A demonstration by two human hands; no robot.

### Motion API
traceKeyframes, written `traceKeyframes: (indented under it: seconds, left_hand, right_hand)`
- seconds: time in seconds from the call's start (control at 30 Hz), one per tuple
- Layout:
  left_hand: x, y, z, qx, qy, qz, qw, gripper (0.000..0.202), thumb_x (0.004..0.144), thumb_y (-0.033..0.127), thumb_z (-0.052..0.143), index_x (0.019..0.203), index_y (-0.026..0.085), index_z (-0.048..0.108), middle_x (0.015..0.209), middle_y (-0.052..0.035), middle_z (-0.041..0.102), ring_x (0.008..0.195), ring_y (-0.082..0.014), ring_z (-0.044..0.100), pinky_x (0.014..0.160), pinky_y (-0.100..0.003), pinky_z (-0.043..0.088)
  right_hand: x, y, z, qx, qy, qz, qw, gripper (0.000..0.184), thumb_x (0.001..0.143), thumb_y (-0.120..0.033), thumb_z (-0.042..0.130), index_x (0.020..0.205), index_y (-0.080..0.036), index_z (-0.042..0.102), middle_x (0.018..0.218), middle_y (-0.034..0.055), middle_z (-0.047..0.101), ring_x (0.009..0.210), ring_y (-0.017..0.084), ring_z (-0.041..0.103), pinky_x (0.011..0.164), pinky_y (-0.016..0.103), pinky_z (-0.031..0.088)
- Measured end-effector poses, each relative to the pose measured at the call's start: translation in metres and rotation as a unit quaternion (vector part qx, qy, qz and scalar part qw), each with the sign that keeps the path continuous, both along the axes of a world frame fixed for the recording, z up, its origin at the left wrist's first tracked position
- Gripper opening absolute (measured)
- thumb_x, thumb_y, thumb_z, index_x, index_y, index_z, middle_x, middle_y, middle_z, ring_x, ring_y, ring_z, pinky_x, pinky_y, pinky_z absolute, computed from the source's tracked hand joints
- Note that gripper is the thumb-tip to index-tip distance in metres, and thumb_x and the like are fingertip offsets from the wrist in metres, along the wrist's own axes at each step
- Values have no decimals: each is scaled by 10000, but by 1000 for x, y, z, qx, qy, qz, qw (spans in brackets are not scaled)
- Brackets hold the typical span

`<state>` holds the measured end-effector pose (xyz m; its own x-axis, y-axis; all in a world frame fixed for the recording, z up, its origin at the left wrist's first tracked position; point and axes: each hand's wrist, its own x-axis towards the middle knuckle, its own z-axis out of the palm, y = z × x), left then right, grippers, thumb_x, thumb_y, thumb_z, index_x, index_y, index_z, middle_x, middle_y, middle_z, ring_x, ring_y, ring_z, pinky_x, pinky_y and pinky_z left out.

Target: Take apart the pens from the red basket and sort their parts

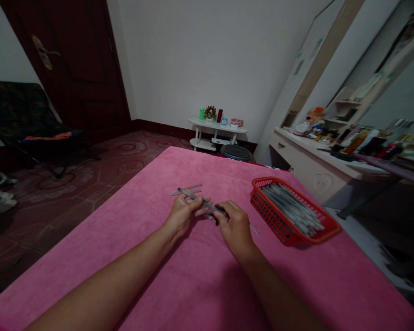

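Over the middle of the pink cloth, my left hand [181,214] is closed around a slim grey pen [194,196] with a dark end. The pen slants down to the right toward my right hand [236,225], whose fingers pinch its black end. Several thin translucent sticks [189,187], perhaps pen barrels, lie just beyond my left hand. Some of them are partly hidden by the fingers. A thin piece [254,229] pokes out on the right side of my right hand. To the right stands a red plastic basket [267,209] filled with many similar grey pens [293,207].
The pink-covered table [152,276] spreads out under both hands. A dressing table [307,156] with bottles stands at the right. Against the back wall is a small white shelf [196,122] beside a round dark stool [236,152]. A folding chair [17,115] sits at the left.
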<state>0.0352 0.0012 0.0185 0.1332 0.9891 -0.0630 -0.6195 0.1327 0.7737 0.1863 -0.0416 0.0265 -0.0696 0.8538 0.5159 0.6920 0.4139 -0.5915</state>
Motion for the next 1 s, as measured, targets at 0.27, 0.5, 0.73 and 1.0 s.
traceKeyframes:
  seconds: [0.27, 0.5, 0.73, 1.0]
  left_hand:
    - [-1, -4, -1, 49, 1, -38, 998, 512, 577, 262, 863, 793, 177, 406, 749, -92, 730, 705, -254, 721, 636, -360, 600]
    - [-3, -5, -3, 90, 21, -66, 994, 519, 585, 294, 861, 794, 182, 399, 740, -92, 729, 673, -248, 718, 603, -336, 590]
    - [-1, -8, 4, 114, 45, -77, 989, 489, 591, 303, 851, 769, 185, 410, 740, -87, 735, 650, -231, 714, 604, -328, 586]
    - [-3, -3, 4, 135, 127, -66, 980, 346, 663, 370, 793, 785, 147, 558, 717, -82, 717, 633, -214, 700, 602, -317, 582]
  right_hand:
    - [0, -2, 4, -55, 57, -11, 997, 97, 766, -172, 583, 700, -196, 651, 718, 49, 647, 660, 177, 561, 602, 278, 401]
    - [2, -2, 10, -252, 267, 40, 929, 59, 649, -228, 638, 653, -170, 626, 486, -28, 544, 385, 94, 436, 400, 227, 333]
    - [5, -1, 15, -320, 305, 63, 895, 122, 643, -265, 636, 600, -154, 607, 446, -47, 508, 332, 54, 383, 331, 180, 271]
    - [11, -2, 42, -193, 144, 46, 970, 149, 735, -262, 584, 629, -174, 641, 527, -7, 574, 466, 109, 501, 447, 214, 350]
